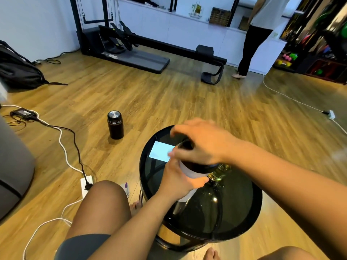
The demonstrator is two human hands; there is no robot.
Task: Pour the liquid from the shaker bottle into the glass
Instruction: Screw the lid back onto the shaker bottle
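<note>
The shaker bottle has a white body and a black lid and is held above the round black glass table. My left hand wraps around its white body from the left. My right hand covers the black lid from above, fingers curled on it. Just right of the bottle stands the glass, showing a yellowish tint, partly hidden under my right wrist. Whether the lid is on tight or loose is hidden by my hand.
A black flask stands on the wooden floor to the left. Cables and a white power strip lie left of my knee. A light blue reflection shows on the tabletop. Another person stands by the far cabinets.
</note>
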